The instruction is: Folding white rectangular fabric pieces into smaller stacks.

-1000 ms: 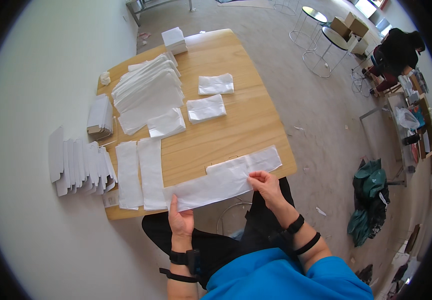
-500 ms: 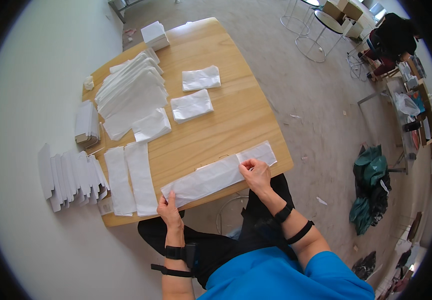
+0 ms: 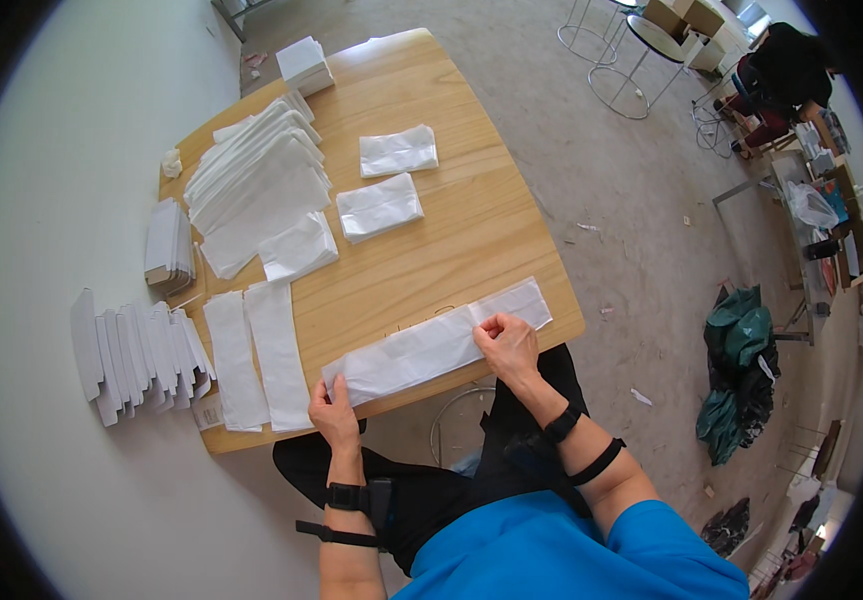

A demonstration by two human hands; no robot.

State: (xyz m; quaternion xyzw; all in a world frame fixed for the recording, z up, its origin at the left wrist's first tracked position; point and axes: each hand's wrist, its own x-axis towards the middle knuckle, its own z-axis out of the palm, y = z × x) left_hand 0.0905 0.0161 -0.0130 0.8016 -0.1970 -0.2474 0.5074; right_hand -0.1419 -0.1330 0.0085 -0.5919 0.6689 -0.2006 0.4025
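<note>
A long, narrow folded sheet of thin white film lies at a slant along the near edge of the wooden table. My left hand pinches its left end, thumb on top and fingers beneath. With closed fingertips, my right hand grips the sheet towards its right end, where a crosswise fold line shows. Left of it lie two similar flat strips. Beyond are two short folded white packets and a fanned pile of white sheets with a smaller folded piece at its near corner.
White flat cartons stand in a row at the table's left edge, with a carton stack behind them. Another white stack sits at the far corner. A wall borders the left. Rightward are dark green bags and a seated person.
The view has shifted slightly. Both hands keep their grip on the folded sheet, and it stays in nearly the same place.
</note>
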